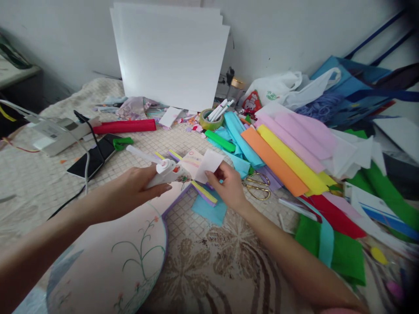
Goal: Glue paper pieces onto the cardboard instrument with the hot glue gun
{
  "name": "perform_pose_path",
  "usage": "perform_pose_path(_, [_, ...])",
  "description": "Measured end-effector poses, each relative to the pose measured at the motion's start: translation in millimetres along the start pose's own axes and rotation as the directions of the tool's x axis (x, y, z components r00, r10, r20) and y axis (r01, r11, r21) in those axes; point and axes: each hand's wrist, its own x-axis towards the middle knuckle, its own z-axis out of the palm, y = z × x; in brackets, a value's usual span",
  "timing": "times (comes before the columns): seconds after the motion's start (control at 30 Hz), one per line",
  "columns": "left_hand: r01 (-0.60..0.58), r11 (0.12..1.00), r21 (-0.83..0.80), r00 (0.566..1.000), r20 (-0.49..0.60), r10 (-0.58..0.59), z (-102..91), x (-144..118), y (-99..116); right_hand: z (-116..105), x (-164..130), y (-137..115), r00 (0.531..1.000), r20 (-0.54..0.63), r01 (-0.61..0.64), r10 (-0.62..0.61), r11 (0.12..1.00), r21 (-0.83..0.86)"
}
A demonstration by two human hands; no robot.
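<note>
My left hand (137, 187) is closed around a white hot glue gun (165, 171); a translucent glue stick (139, 153) sticks out of its back. Between thumb and fingers, my right hand (227, 183) pinches a small white piece of paper (212, 161). The gun's nozzle points toward this paper, close to the narrow end of a flat, lute-shaped paper craft (131, 244). Green stems and small flowers are drawn on its pale face, and its edge is purple. Yellow and purple paper strips (203, 193) jut from its neck. A blue paper square (211, 209) lies beside the neck.
Gold-handled scissors (258, 186) lie right of my right hand. Rolled crepe paper (275, 161) is heaped farther right. At the back stand white boards (170, 56) and a tape roll (211, 120) holding white pens. A black phone (93, 155) and a power strip (60, 133) with cables sit left.
</note>
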Motion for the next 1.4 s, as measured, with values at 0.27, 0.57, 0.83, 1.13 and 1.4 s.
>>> perform_pose_path(0.27, [0.038,0.999,-0.012,0.999,0.004,-0.038,1.5,-2,1,-3,0,-5,0.996,-0.019,0.087,-0.089,0.992,-0.090])
perform_pose_path(0.57, [0.045,0.991,-0.124,0.999,0.009,-0.044,-0.1,-3,3,-18,1,0,0.978,-0.173,-0.061,0.114,0.957,0.284])
perform_pose_path(0.83, [0.048,0.979,-0.198,0.998,-0.036,-0.056,9.6,-2,-6,-35,-2,16,0.984,0.034,-0.167,0.176,0.831,0.531])
perform_pose_path(1.13, [0.012,0.980,-0.199,0.999,-0.049,-0.022,11.3,-3,-6,-43,-10,27,0.987,0.008,-0.146,0.158,0.892,0.427])
perform_pose_path(1.4, [0.021,0.981,-0.195,0.999,-0.038,-0.029,10.0,-5,-4,-33,4,21,0.963,0.022,-0.241,0.269,0.820,0.520])
